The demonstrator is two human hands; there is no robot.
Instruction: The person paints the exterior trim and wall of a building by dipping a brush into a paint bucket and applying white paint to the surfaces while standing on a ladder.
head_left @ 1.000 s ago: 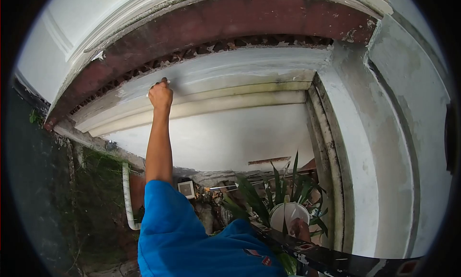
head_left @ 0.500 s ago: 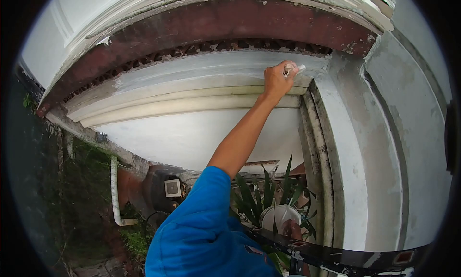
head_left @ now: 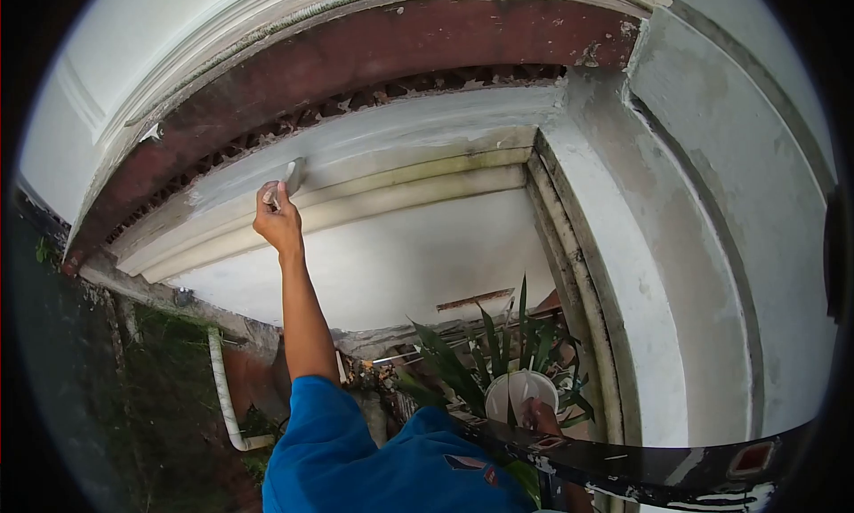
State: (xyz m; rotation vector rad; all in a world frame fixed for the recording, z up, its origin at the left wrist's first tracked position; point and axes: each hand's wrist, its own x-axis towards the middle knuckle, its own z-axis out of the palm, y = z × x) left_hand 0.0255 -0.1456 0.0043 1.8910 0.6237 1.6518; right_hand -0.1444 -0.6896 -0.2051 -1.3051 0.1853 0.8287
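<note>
My left hand (head_left: 280,219) is raised at the end of an outstretched arm, its fingers closed on a small brush-like tool (head_left: 295,175). The tool's flat greyish head lies against the pale grey wall band (head_left: 382,130), above the yellowish mouldings (head_left: 409,172). Low on the right, my right hand (head_left: 539,416) grips the near rim of a white bucket (head_left: 509,390). Part of that hand is hidden behind the dark railing.
A dark, paint-chipped railing (head_left: 623,464) crosses the lower right. Long-leaved plants (head_left: 454,362) surround the bucket. A red-brown ledge (head_left: 382,50) overhangs the wall band. Grey wall and columns (head_left: 712,148) stand at the right, and a white pipe (head_left: 225,393) at the lower left.
My left hand has moved far leftward along the wall band with the tool. The view has shifted slightly. My right hand remains at the bucket.
</note>
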